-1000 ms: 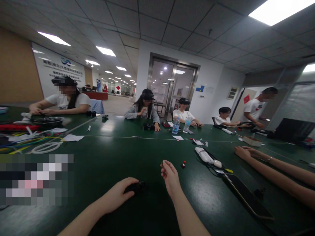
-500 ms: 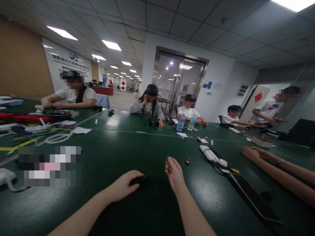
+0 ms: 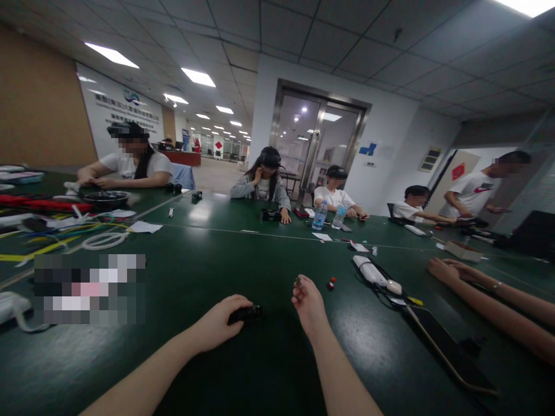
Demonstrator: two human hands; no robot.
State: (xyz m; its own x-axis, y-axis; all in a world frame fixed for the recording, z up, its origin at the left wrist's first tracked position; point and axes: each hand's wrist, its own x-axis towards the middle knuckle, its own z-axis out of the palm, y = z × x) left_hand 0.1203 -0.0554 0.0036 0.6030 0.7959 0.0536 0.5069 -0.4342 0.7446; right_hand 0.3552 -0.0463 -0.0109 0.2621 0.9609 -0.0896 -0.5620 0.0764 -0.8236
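Note:
My left hand (image 3: 223, 323) rests low over the dark green table (image 3: 277, 260), closed round a small black object (image 3: 248, 313) whose exact kind I cannot make out. Its right end sticks out past my fingers. To the right, my right hand (image 3: 309, 309) is raised a little, fingers curled. Thumb and fingertips pinch a tiny dark piece (image 3: 299, 281), too small to name. Just beyond that hand lies a small red and white item (image 3: 331, 283). The two hands are apart.
On the right lie a white power strip (image 3: 368, 270), a dark phone-like slab (image 3: 451, 349) and another person's forearms (image 3: 489, 294). Two water bottles (image 3: 319, 216) stand farther off. Cables (image 3: 104, 241) and papers (image 3: 146, 227) cover the left. Several people sit around the table.
The black object in my left hand has turned slightly and shows more of its side. My right hand keeps its pinch with hardly any movement. The whole view has shifted slightly.

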